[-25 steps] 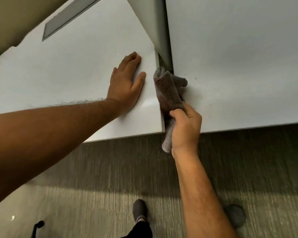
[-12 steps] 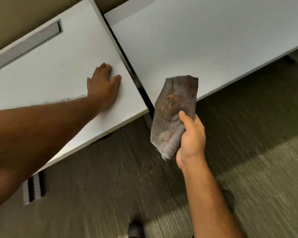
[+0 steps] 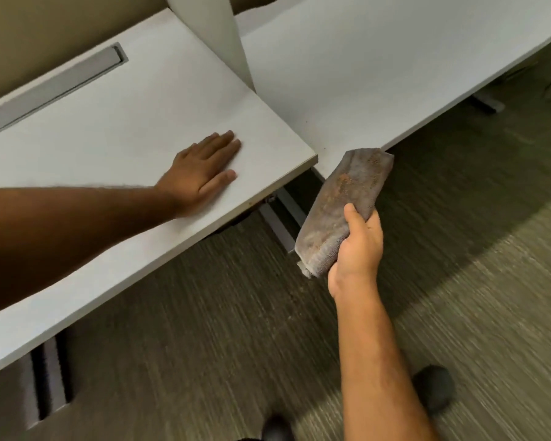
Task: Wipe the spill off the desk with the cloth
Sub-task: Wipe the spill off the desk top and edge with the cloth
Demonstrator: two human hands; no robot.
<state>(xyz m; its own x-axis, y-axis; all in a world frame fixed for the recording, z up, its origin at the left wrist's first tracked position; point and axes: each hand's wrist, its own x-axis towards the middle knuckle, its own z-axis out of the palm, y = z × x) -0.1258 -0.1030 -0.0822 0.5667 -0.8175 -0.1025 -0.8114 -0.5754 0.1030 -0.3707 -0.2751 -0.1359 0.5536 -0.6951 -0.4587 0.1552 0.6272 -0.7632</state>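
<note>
My right hand [image 3: 358,246] grips a folded grey cloth [image 3: 344,202] by its lower end and holds it in the air, off the desk's front edge. The cloth's upward face carries rusty brown stains. My left hand [image 3: 204,173] lies flat, fingers spread, on the white left desk [image 3: 115,128] near its front right corner. The white right desk [image 3: 363,74] lies beyond the cloth; only a few tiny dark specks show near its front left corner.
A white divider panel [image 3: 217,33] stands upright between the two desks. A grey cable slot [image 3: 51,90] runs along the left desk's back. Desk legs [image 3: 280,218] show below the gap. Grey carpet [image 3: 204,329] covers the floor, with my shoes at the bottom.
My right hand lifted the cloth out of the gap between the desks and pulled it back over the floor, stained side up. My left hand stayed flat on the left desk.
</note>
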